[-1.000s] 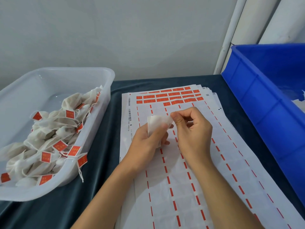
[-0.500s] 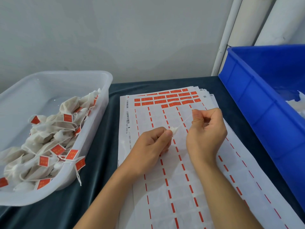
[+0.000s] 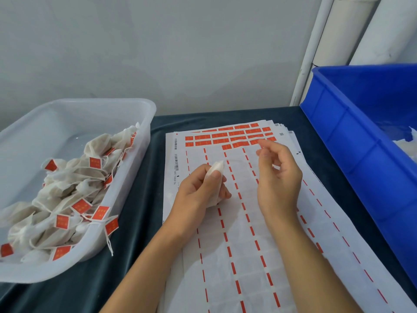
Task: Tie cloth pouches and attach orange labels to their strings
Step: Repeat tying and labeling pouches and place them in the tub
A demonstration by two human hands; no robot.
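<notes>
The left hand (image 3: 200,190) sits over the label sheets (image 3: 237,256), fingers curled round a small white cloth pouch (image 3: 215,171) whose gathered top pokes out above the thumb. The forearm comes up from the lower edge at a slant, wrist low over the paper. The right hand (image 3: 278,175) is raised just to the right of it, palm turned inward, thumb and forefinger brought close together near the tip while the other fingers curl loosely. A thin string seems to run from the pouch toward those fingertips, but it is too faint to say whether it is pinched. The two hands are near each other, not touching.

The sheets lie in a stack on the dark-covered bench (image 3: 140,199), mostly stripped, with rows of orange labels (image 3: 225,137) left at the far end, just beyond the right fingertips. To the left, a clear plastic tub (image 3: 94,114) holds a heap of tied, labelled pouches (image 3: 67,195). A blue crate (image 3: 361,143) stands at the right edge.
</notes>
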